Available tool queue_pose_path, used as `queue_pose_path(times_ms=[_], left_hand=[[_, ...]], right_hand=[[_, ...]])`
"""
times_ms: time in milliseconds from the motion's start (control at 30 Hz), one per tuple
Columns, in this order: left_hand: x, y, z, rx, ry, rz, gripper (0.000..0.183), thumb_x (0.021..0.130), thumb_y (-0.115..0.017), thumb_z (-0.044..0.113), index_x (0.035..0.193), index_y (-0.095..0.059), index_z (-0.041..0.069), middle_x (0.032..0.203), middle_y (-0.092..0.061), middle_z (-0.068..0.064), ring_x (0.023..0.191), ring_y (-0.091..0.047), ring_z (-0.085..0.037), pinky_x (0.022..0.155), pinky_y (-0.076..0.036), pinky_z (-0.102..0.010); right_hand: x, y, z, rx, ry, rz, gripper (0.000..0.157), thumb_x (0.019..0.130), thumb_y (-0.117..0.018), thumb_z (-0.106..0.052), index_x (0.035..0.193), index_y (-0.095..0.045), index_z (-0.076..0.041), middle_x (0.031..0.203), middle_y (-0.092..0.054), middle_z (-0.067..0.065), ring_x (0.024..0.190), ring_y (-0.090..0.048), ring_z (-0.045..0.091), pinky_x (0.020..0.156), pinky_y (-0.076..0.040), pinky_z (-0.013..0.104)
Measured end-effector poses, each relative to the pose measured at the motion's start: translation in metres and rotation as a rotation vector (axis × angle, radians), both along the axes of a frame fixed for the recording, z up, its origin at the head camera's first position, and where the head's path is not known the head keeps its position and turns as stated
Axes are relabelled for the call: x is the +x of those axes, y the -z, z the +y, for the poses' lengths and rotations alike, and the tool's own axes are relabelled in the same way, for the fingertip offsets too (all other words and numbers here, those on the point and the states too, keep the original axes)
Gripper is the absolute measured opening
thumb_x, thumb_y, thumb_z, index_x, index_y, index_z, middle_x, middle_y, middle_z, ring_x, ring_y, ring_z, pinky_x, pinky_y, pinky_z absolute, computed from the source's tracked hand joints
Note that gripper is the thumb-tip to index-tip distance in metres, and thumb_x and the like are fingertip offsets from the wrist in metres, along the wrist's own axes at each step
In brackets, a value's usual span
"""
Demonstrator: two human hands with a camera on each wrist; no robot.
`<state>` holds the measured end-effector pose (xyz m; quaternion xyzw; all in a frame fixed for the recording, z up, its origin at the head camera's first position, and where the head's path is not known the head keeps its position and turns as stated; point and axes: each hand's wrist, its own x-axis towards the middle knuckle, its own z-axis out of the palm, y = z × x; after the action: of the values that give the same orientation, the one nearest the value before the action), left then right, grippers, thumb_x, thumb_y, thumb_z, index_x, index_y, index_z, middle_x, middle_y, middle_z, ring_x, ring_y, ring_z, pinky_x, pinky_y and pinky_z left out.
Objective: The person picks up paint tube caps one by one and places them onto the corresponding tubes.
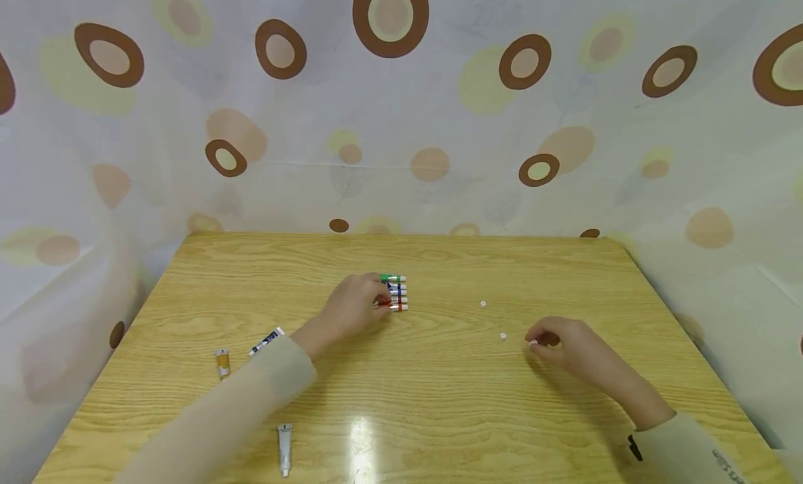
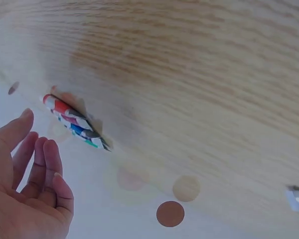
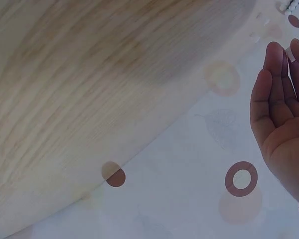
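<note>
A row of several small paint tubes [image 1: 397, 293], with green, blue and red labels, lies side by side at mid-table. My left hand [image 1: 359, 301] hovers over the row's left part and hides it. Seen in the left wrist view, that hand [image 2: 37, 184] has loosely bent fingers with nothing between them, apart from the tubes [image 2: 74, 122]. Over the right part of the table, my right hand [image 1: 571, 344] pinches a small white cap [image 1: 533, 342] between thumb and fingertips. The cap [image 3: 289, 54] is mostly covered by the fingers in the right wrist view.
Two more white caps [image 1: 502, 337] lie on the wooden table [image 1: 439, 400], left of my right hand. By my left sleeve are a dark blue tube [image 1: 266, 340], an ochre tube [image 1: 222, 363] and a silver-grey tube [image 1: 285, 449]. A patterned curtain [image 1: 389, 121] surrounds the table.
</note>
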<state>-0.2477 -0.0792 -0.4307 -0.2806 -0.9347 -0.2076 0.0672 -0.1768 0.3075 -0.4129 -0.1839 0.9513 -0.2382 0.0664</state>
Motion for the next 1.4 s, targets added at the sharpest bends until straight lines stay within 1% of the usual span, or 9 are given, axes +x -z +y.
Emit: queue_pose_path(times_ms=[167,367,467,633,700,933,1100,1300,1400], left_hand=[[0.003,-0.010,-0.006,-0.022,0.034,0.025,0.013,0.085,-0.086,0.020,0.092,-0.081,0.010,0.090,-0.073,-0.002,0.079,-0.068,-0.013,0.079,-0.057,-0.033],[0.010,-0.021,-0.015,-0.037,0.088,0.060,0.014,0.085,-0.086,0.022,0.094,-0.082,0.011,0.092,-0.074,-0.002,0.075,-0.066,-0.012,0.068,-0.054,-0.024],[0.015,-0.025,-0.020,-0.041,0.123,0.097,0.013,0.085,-0.086,0.021,0.094,-0.082,0.011,0.089,-0.073,-0.001,0.072,-0.064,-0.010,0.066,-0.053,-0.022],[0.026,-0.031,-0.031,-0.061,0.174,0.149,0.013,0.084,-0.087,0.022,0.091,-0.082,0.013,0.086,-0.071,0.003,0.073,-0.064,-0.011,0.072,-0.052,-0.027],[0.030,-0.032,-0.036,-0.067,0.187,0.149,0.013,0.083,-0.087,0.023,0.091,-0.082,0.014,0.087,-0.072,0.003,0.074,-0.066,-0.012,0.074,-0.053,-0.029],[0.046,-0.036,-0.057,-0.100,0.241,0.151,0.014,0.083,-0.088,0.021,0.092,-0.082,0.013,0.089,-0.073,0.002,0.077,-0.067,-0.012,0.074,-0.054,-0.028],[0.059,-0.034,-0.076,-0.116,0.273,0.104,0.013,0.084,-0.087,0.020,0.094,-0.082,0.014,0.091,-0.072,0.003,0.079,-0.067,-0.012,0.075,-0.055,-0.027],[0.076,-0.032,-0.099,-0.084,0.302,0.004,0.014,0.084,-0.085,0.016,0.098,-0.081,0.014,0.094,-0.072,0.002,0.084,-0.068,-0.014,0.076,-0.058,-0.025],[0.084,-0.028,-0.108,-0.085,0.322,-0.042,0.018,0.083,-0.087,0.018,0.100,-0.081,0.015,0.097,-0.072,0.005,0.088,-0.067,-0.011,0.080,-0.058,-0.027]], right_hand=[[-0.002,-0.003,-0.003,0.005,0.011,-0.001,0.011,0.098,-0.070,-0.013,0.107,-0.074,-0.010,0.100,-0.074,-0.002,0.087,-0.065,0.006,0.073,-0.055,0.024],[-0.002,-0.006,-0.009,-0.027,-0.006,0.047,0.011,0.098,-0.069,-0.010,0.107,-0.074,-0.011,0.101,-0.074,-0.001,0.088,-0.064,0.004,0.074,-0.056,0.025],[-0.001,-0.006,-0.013,-0.042,-0.013,0.099,0.010,0.097,-0.070,-0.008,0.106,-0.074,-0.011,0.101,-0.074,0.000,0.088,-0.064,0.004,0.075,-0.057,0.027],[0.000,-0.004,-0.018,-0.079,-0.024,0.177,0.011,0.096,-0.071,-0.006,0.105,-0.074,-0.011,0.101,-0.074,0.001,0.087,-0.062,0.001,0.074,-0.057,0.030],[0.000,-0.002,-0.020,-0.102,-0.036,0.209,0.012,0.095,-0.071,-0.005,0.105,-0.074,-0.012,0.100,-0.074,0.001,0.086,-0.061,-0.001,0.073,-0.057,0.030],[-0.005,0.000,-0.031,-0.181,-0.104,0.354,0.022,0.092,-0.073,0.000,0.105,-0.074,-0.017,0.097,-0.072,-0.002,0.085,-0.061,-0.004,0.068,-0.056,0.024],[-0.007,-0.002,-0.037,-0.213,-0.129,0.425,0.025,0.090,-0.074,0.003,0.106,-0.076,-0.016,0.097,-0.071,-0.005,0.086,-0.061,-0.004,0.070,-0.056,0.021],[-0.006,-0.002,-0.041,-0.260,-0.141,0.427,0.026,0.090,-0.072,0.006,0.108,-0.077,-0.014,0.096,-0.070,-0.004,0.084,-0.061,-0.003,0.067,-0.055,0.020],[-0.006,-0.002,-0.044,-0.261,-0.140,0.442,0.026,0.089,-0.073,0.006,0.109,-0.076,-0.011,0.095,-0.070,-0.004,0.084,-0.062,-0.002,0.066,-0.055,0.022]])
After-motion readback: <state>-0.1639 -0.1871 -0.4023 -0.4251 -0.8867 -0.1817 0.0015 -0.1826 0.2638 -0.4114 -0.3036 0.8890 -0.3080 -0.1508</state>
